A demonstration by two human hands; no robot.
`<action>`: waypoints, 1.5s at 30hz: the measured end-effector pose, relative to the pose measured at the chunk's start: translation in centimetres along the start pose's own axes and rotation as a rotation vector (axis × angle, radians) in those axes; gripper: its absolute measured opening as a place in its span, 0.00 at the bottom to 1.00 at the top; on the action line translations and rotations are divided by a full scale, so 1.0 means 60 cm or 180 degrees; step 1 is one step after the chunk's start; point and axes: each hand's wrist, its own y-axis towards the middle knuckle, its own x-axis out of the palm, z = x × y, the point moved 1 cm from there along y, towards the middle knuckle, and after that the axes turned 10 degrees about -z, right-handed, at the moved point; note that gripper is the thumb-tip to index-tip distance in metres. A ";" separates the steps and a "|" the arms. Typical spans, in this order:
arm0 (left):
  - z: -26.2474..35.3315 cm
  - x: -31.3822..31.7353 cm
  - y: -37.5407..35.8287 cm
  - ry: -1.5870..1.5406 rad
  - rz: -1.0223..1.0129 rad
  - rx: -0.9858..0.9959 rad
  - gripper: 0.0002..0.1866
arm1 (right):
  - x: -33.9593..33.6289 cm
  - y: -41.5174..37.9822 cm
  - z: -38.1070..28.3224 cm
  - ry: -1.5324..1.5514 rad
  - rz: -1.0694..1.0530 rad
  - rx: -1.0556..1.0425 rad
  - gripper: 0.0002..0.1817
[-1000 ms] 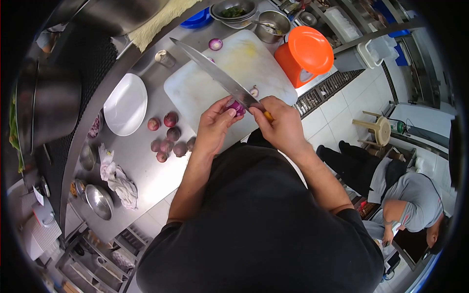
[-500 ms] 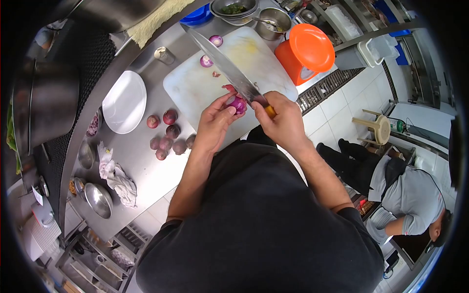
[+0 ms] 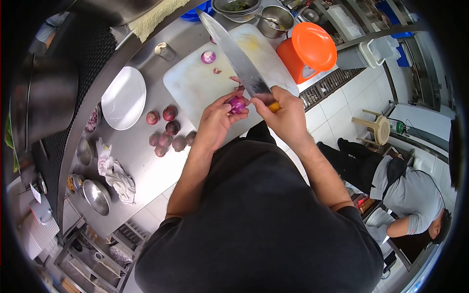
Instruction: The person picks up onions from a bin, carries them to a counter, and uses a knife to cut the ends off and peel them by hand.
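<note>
My left hand (image 3: 217, 122) holds a purple onion (image 3: 238, 105) between thumb and fingers, above the near edge of the white cutting board (image 3: 188, 78). A loose flap of skin sticks up from the onion. My right hand (image 3: 283, 115) grips a yellow-handled knife (image 3: 237, 56) close to its blade, which points up and away to the left over the board; the thumb side of this hand is at the onion. On the board lie a cut onion (image 3: 208, 57), another partly behind the blade, and scraps of skin (image 3: 217, 71).
Several whole onions (image 3: 165, 140) lie left of the board, near a white plate (image 3: 123, 98), a cloth (image 3: 117, 178) and metal bowls (image 3: 97, 197). An orange container (image 3: 312, 47) and a pot (image 3: 274, 22) stand behind. Another person (image 3: 410, 188) works at the right.
The knife blade has tilted a little and shifted right, now covering more of the far onion. More skin hangs off the onion in my left hand, and a scrap shows near the blade.
</note>
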 end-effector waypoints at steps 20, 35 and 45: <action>-0.004 -0.011 0.004 -0.0285 0.0101 -0.0299 0.29 | -0.020 0.003 -0.019 0.0145 -0.0137 0.0081 0.20; -0.008 0.004 0.008 0.0629 0.0737 0.0096 0.22 | 0.001 -0.004 -0.021 -0.0484 -0.0384 -0.0149 0.15; 0.010 0.014 0.003 0.0982 0.0585 0.0132 0.23 | -0.009 0.003 -0.006 -0.0573 -0.0388 -0.0073 0.15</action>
